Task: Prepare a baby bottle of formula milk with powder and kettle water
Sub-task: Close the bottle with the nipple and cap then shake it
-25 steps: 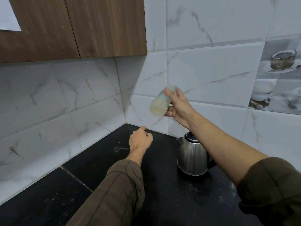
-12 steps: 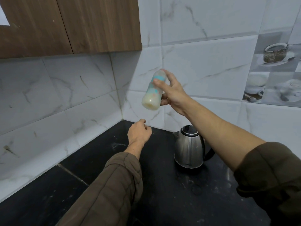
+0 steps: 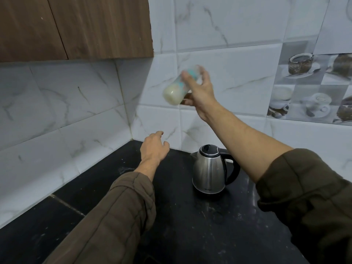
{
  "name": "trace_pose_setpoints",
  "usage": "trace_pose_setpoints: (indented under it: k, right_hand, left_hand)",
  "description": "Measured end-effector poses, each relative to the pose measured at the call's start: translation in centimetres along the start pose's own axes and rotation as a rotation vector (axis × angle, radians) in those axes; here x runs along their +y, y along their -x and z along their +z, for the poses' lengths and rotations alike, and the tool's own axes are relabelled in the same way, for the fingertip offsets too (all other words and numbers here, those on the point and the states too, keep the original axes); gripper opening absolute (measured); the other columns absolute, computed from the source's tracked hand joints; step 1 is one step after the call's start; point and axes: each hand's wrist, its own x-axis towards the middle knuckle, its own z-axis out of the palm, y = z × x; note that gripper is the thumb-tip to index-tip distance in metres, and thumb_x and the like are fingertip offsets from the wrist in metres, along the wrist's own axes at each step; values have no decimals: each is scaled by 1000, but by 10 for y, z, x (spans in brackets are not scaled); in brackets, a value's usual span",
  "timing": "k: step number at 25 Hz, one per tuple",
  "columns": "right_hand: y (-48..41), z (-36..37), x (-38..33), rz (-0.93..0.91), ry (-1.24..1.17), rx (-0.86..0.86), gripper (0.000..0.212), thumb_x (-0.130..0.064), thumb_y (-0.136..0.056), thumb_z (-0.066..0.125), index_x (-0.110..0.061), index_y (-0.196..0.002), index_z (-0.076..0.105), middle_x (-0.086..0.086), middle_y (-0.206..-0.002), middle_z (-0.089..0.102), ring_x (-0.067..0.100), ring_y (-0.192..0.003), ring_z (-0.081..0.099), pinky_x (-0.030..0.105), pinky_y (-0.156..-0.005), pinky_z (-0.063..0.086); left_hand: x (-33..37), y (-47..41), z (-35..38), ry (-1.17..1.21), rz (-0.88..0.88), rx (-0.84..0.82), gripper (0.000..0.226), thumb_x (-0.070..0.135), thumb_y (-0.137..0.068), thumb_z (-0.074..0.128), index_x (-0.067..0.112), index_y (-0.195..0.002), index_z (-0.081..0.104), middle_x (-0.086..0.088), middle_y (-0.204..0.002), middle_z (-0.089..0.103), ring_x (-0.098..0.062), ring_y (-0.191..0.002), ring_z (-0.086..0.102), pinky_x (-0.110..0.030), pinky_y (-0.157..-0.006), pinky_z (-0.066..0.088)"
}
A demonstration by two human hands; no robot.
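The right hand (image 3: 200, 92) is raised in the air above the back of the tabletop (image 3: 186, 229), its fingers and thumb curled round a baby bottle (image 3: 175, 90). The bottle is tilted, base towards the camera and lower left, top pointing up and away. It is blurred. A pale, milky liquid fills its lower part, and teal markings show on the clear wall above it. Whether a teat or cap is fitted cannot be told, as the fingers and the blur hide the top.

The left hand (image 3: 154, 148) hovers over the back left corner of the tabletop, below the bottle and well apart from it. Its fingers are loosely curled and it holds nothing.

A steel kettle (image 3: 209, 173) with a black lid and black handle stands upright on the dark tabletop near the back edge, to the right of the left hand and under the right forearm, lid closed. Both arms wear brown sleeves (image 3: 122, 212). White marbled tiles (image 3: 228, 77) cover the walls behind the corner, and a wooden cabinet (image 3: 80, 27) hangs above the left edge.
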Motion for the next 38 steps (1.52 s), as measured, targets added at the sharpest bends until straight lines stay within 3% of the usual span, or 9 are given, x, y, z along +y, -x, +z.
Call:
trace_pose_setpoints:
  k: [3,8,13,18,23,29,33,34,38]
  right_hand:
    - [-13,-1,-4,9,-285,296,73,-34,-96,76,-28,-152,30,8,-132,57,40,-103,75,51,-69,66]
    - [13,9,5,38,171,-224,68,-35,-94,78,-34,-151,41,7,-117,68,31,-74,73,41,-60,62]
    - [-6,3,0,58,-243,101,75,-36,-96,77,-25,-155,33,13,-141,56,33,-82,77,47,-70,65]
    - [9,2,2,35,144,-243,64,-36,-96,76,-33,-151,42,8,-125,66,30,-77,75,40,-62,62]
    - [-9,1,4,44,-385,279,49,-33,-98,74,-17,-134,43,15,-132,59,37,-93,76,45,-67,65]
    - [7,8,8,49,8,-160,67,-36,-96,77,-28,-153,42,11,-130,63,28,-78,77,44,-67,63]
    - [-5,10,3,37,-257,198,65,-34,-97,76,-24,-147,37,9,-130,60,33,-82,77,43,-65,65]
    - [-5,11,3,61,-272,194,64,-34,-97,76,-23,-146,37,11,-133,59,34,-82,76,44,-66,65]
    - [12,12,7,53,114,-216,67,-35,-96,76,-30,-153,41,10,-126,66,30,-75,75,39,-60,61]
  left_hand:
    - [1,-1,-2,-6,7,24,52,28,-98,53,17,-149,50,-7,-143,58,-28,-128,56,-42,-98,49]
    - [7,-4,-2,1,12,26,51,31,-99,55,18,-148,51,-6,-144,58,-28,-128,56,-43,-99,51]
    - [-1,-3,-4,-4,8,29,50,29,-98,54,16,-147,53,-7,-143,59,-28,-128,56,-42,-98,50]
    - [-5,-1,-5,0,-11,31,50,30,-99,55,16,-146,53,-7,-142,59,-27,-125,58,-43,-99,51]
    - [-9,-2,-2,28,-31,13,52,26,-97,55,15,-148,52,-8,-142,59,-28,-127,55,-42,-100,49]
    - [-8,-4,3,34,-40,-2,53,28,-96,57,17,-148,51,-6,-142,59,-28,-127,56,-44,-101,51]
    - [-10,-3,3,20,-41,-3,52,27,-96,56,17,-147,52,-7,-140,60,-28,-125,56,-43,-99,51]
    - [-11,-2,3,19,-47,-3,52,27,-96,56,17,-147,52,-7,-141,60,-29,-125,56,-43,-99,51]
    - [-15,-4,2,20,-44,-2,52,29,-96,57,17,-147,52,-6,-140,61,-28,-125,57,-43,-99,52]
